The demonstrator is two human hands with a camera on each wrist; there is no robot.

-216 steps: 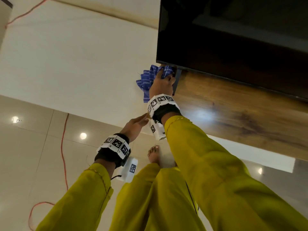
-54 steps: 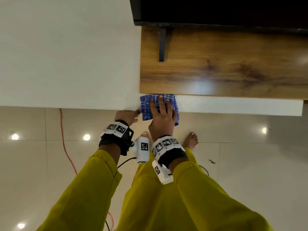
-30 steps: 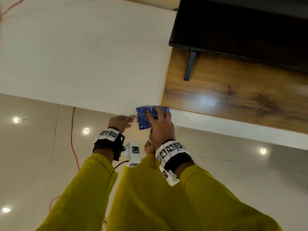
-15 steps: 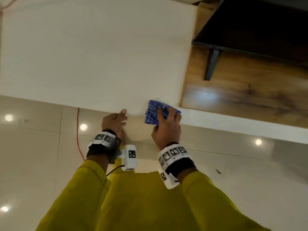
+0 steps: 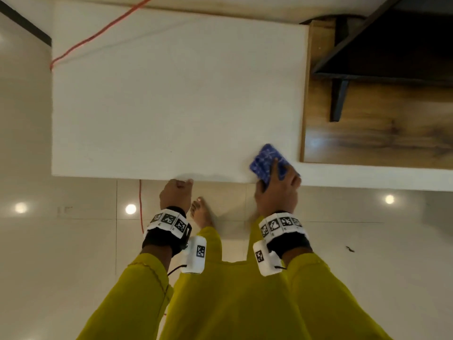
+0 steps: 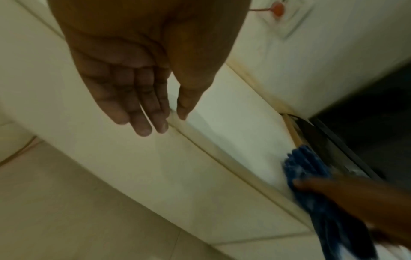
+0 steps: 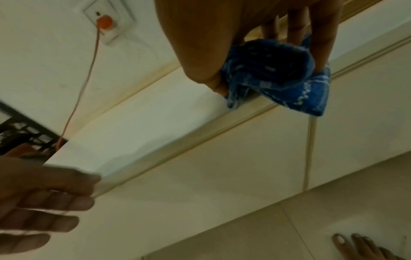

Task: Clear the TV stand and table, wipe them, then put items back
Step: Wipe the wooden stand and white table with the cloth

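A blue patterned cloth (image 5: 266, 163) lies folded on the white stand top (image 5: 171, 106), at its front edge just left of the wooden section (image 5: 380, 138). My right hand (image 5: 277, 190) holds the cloth (image 7: 278, 73) with thumb and fingers pinching it and presses it onto the surface. My left hand (image 5: 175, 195) is at the stand's front edge further left. Its fingers (image 6: 142, 98) are straight and hold nothing, and the thumb is near the top edge. The cloth (image 6: 307, 168) hangs partly over the edge.
A black TV (image 5: 397, 45) stands on the wooden section on a dark foot (image 5: 338, 99). An orange cable (image 5: 103, 33) runs from a wall socket (image 7: 106, 22) across the back left corner to the tiled floor. My bare foot (image 5: 202, 214) is below the stand's edge.
My right hand has slid the cloth from the corner by the wooden section leftward onto the white top. My left hand has moved left along the front edge.
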